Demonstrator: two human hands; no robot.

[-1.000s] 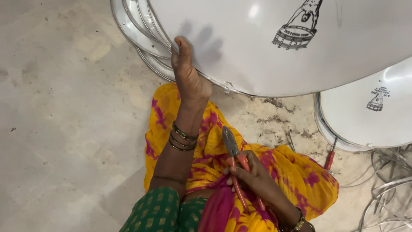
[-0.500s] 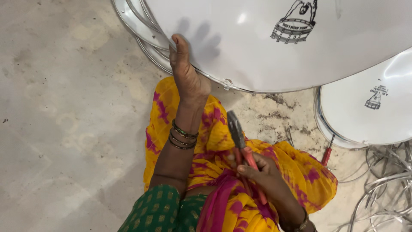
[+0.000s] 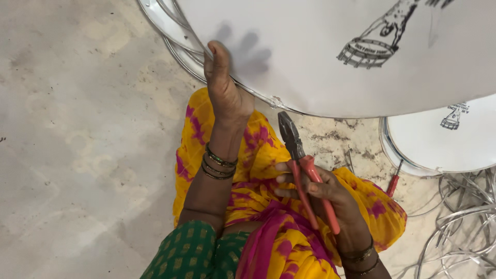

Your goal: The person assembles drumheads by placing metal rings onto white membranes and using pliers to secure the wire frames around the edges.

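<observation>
Left hand: grips the rim of the large white drumhead, fingers hidden behind it.
Right hand: closed around red-handled pliers, tips up, just below the rim.
Surroundings: second drumhead, metal rings, stone floor.

No packages, labels, signs or screens visible.

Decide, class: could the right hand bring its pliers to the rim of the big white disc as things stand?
Probably yes. The right hand holds the pliers pointing at the disc's rim, with nothing between; the left hand grips the rim farther left.
</observation>
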